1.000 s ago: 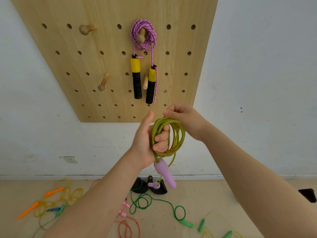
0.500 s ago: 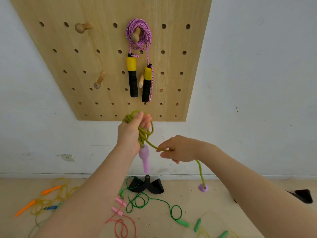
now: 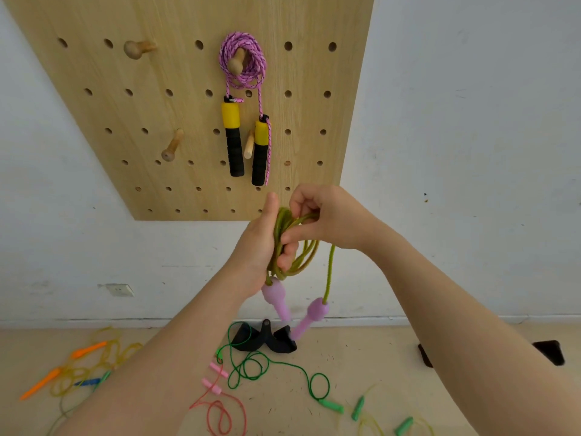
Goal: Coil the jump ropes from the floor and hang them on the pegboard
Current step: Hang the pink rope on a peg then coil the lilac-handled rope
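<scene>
No readable writing is shown. The coiled olive-green jump rope (image 3: 295, 247) is gripped by the left hand (image 3: 261, 247), just below the pegboard (image 3: 188, 105); its top strands are pinched by the right hand (image 3: 327, 218). Both lilac handles (image 3: 276, 297) hang beneath.

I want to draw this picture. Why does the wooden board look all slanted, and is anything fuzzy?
Head view: the wide-angle lens slants the pegboard, leaning its edges. The lilac handles dangling from the olive rope look blurred, and so does the strand running down to them. Both hands look fairly sharp, and the light is soft and even, without glare.
</scene>
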